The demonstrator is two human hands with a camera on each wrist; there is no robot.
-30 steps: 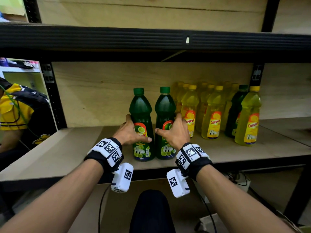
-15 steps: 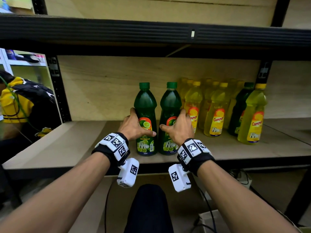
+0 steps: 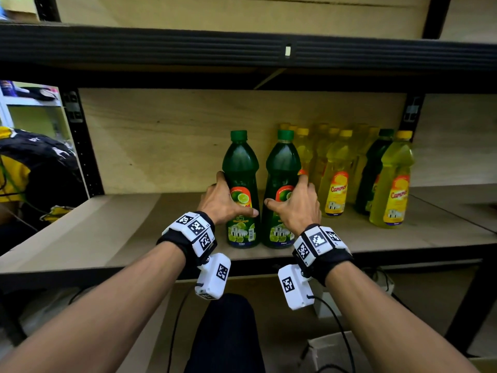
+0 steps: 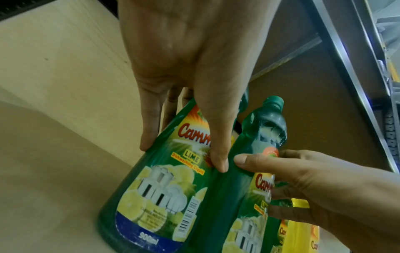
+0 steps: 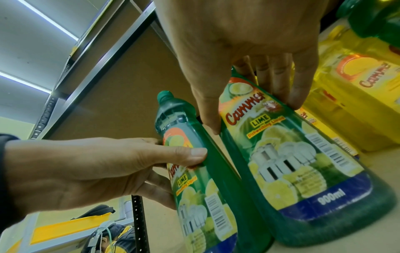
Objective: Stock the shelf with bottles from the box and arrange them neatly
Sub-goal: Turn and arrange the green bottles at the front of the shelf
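Observation:
Two green lime dishwashing bottles stand upright side by side near the front of the wooden shelf (image 3: 113, 232). My left hand (image 3: 223, 200) grips the left green bottle (image 3: 240, 168) at its label, thumb across the front and fingers round the back. My right hand (image 3: 293, 203) grips the right green bottle (image 3: 285, 165) the same way. In the left wrist view my left hand (image 4: 184, 149) wraps the left green bottle (image 4: 155, 196). In the right wrist view my right hand (image 5: 255, 118) holds the right green bottle (image 5: 303, 171). The two bottles touch at their bases.
Several yellow bottles (image 3: 336, 184) and one more dark green bottle (image 3: 373, 170) stand in rows to the right. A black upper shelf beam (image 3: 242, 49) runs overhead. Black uprights (image 3: 80, 146) bound the bay. A cardboard box edge (image 3: 330, 351) lies on the floor below.
The camera has come closer to the shelf. Both hands stay on the two green bottles, which stand a little closer to the yellow rows than before.

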